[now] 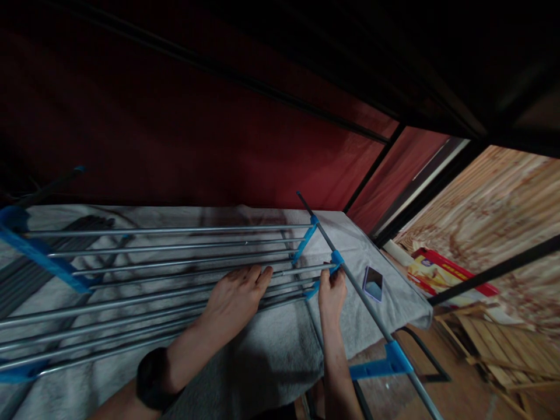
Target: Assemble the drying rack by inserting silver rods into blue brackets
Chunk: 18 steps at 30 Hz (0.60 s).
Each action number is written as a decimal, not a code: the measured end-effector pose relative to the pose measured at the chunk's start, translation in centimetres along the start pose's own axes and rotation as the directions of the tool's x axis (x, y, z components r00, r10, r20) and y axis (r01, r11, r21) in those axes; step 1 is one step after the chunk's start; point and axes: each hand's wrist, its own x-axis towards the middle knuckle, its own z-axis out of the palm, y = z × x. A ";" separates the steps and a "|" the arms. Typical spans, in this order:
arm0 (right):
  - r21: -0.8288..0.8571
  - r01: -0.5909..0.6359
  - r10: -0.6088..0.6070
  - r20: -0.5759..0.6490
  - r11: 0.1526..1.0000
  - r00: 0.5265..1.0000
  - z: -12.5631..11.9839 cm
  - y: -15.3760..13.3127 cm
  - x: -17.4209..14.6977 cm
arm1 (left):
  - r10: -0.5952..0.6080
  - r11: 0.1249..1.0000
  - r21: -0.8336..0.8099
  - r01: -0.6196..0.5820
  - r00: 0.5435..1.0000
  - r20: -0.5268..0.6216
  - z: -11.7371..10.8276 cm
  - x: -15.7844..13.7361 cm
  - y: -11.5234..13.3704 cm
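Drying rack (175,230) sits on the grey cloth (280,356), bars running crosswise. Left hand (238,293) is curled around one bar (301,270) partway along — black watch (153,378) on that wrist. Right hand (332,287) pinches the same bar near its end, by the blue bracket (336,260) on the pole (365,301). Phone (373,284) lies on the cloth, right of the pole.

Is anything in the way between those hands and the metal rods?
Nothing visible is: the left hand rests directly on the metal rods, and the right hand is at one rod's end, by a blue bracket. The phone lies apart, beyond the long pole.
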 end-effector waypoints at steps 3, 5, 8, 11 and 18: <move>0.022 -0.004 0.004 -0.013 1.000 1.000 0.1 0.1 -0.1 | 0.008 1.000 0.005 -0.008 1.000 0.000 -0.3 0.0 0.2; 0.036 -0.003 0.004 -0.029 0.999 1.000 0.2 0.2 -0.2 | 0.014 1.000 0.010 -0.014 1.000 0.001 -0.4 0.0 0.2; 0.056 0.016 -0.012 -0.073 0.998 0.997 0.5 0.4 -0.1 | 0.015 1.000 0.019 -0.015 1.000 0.001 -0.3 0.0 0.2; 0.063 0.033 -0.026 -0.107 0.997 0.994 0.7 0.7 0.1 | 0.007 1.000 0.019 -0.007 1.000 0.000 0.0 0.1 0.3; 0.237 0.044 -0.028 -0.070 0.970 0.997 0.3 2.2 -0.5 | 0.051 0.998 0.035 -0.047 0.990 -0.133 -1.7 -0.6 1.2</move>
